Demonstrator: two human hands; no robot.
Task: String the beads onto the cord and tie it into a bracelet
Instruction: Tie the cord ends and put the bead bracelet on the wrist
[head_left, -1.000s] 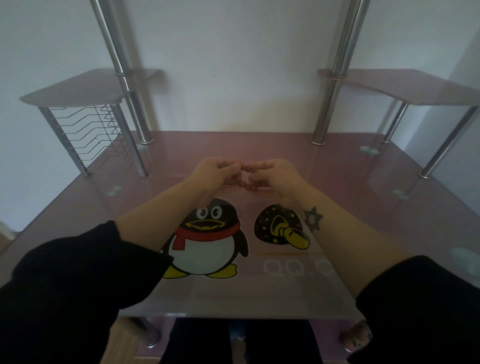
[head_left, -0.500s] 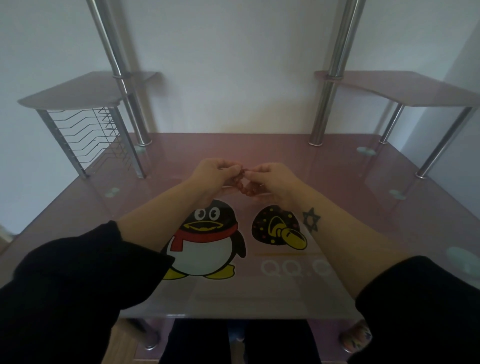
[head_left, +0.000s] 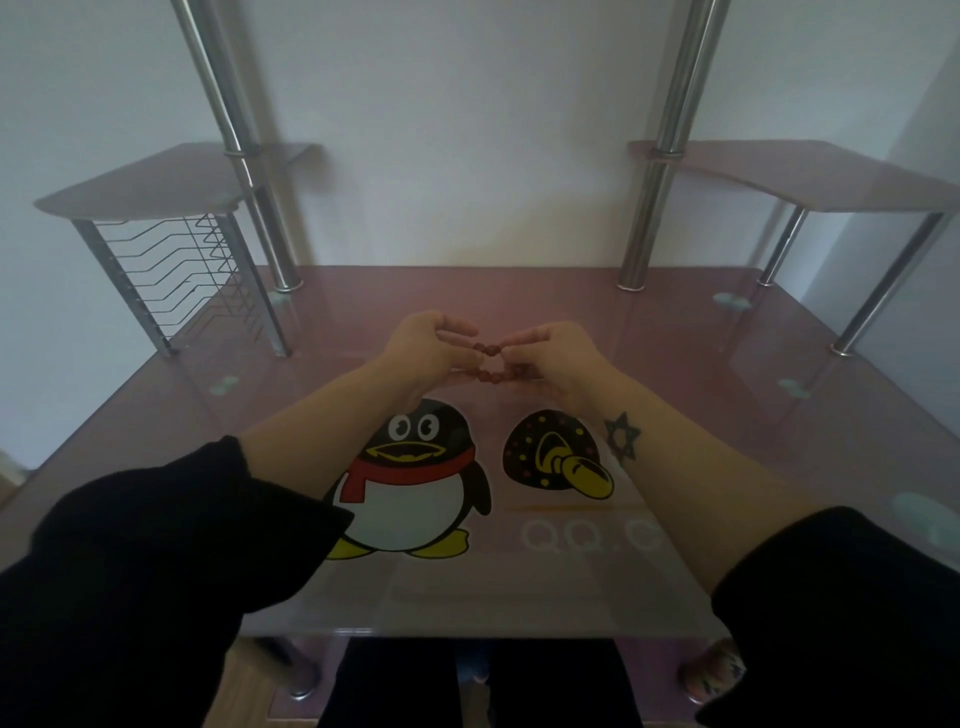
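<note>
A string of small reddish-brown beads (head_left: 489, 360) hangs as a loop between my two hands, above the middle of the pink glass desk (head_left: 675, 364). My left hand (head_left: 426, 349) pinches the loop's left side with thumb and fingertips. My right hand (head_left: 551, 359) pinches the right side, and some of the beads are hidden under its fingers. One short run of beads spans the gap at fingertip height; a second run sags just below it. The cord itself is too thin to make out.
Printed on the desk in front of my hands are a penguin sticker (head_left: 410, 483) and a spotted mushroom sticker (head_left: 553, 454). Chrome posts (head_left: 652, 208) rise at the back, carrying a left shelf with a wire rack (head_left: 182, 275) and a right shelf (head_left: 810, 176).
My hands have drawn slightly apart, and the bead loop is now stretched out and visible between the fingertips. The view has shifted a little.
</note>
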